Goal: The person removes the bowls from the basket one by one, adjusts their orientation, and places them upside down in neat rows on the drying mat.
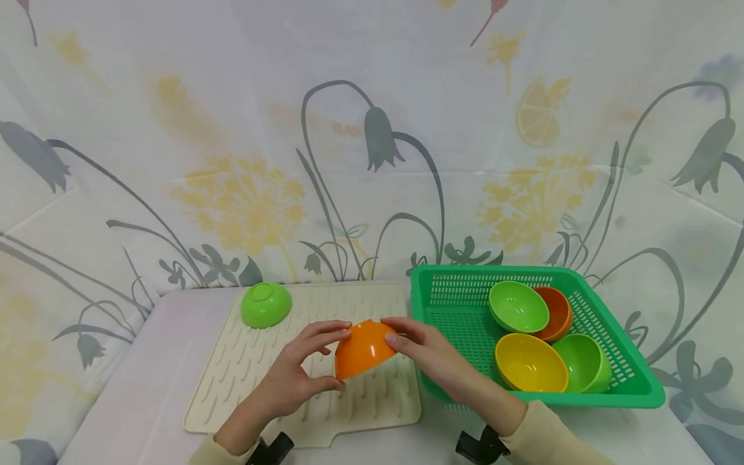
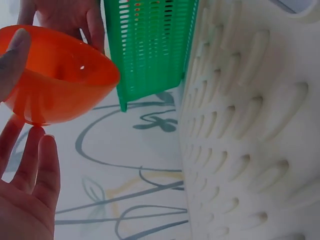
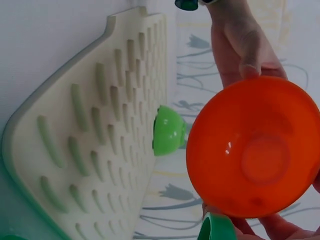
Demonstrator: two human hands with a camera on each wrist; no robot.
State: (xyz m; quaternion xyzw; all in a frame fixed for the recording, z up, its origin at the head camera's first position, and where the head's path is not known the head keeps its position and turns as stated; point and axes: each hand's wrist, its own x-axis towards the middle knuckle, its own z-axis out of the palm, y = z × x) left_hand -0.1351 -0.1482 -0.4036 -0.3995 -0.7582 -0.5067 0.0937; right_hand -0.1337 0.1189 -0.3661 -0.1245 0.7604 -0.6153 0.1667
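An orange bowl [image 1: 363, 350] is held tilted in the air above the drying mat [image 1: 302, 413], its outside facing up toward the head camera. My left hand [image 1: 293, 371] pinches it from the left, with the thumb at the lower rim and fingertips at the base. On the other side my right hand [image 1: 433, 352] grips the bowl between thumb and fingers. The right wrist view looks into the hollow of the orange bowl [image 3: 255, 145]. A green bowl [image 1: 266, 305] lies upside down on the mat's far left corner.
To the right stands a green perforated basket [image 1: 450, 276]. Inside it are a light green bowl [image 1: 519, 307], an orange-red bowl [image 1: 557, 314], a yellow bowl [image 1: 531, 363] and another green bowl [image 1: 587, 365]. A patterned curtain [image 1: 372, 142] hangs behind the table.
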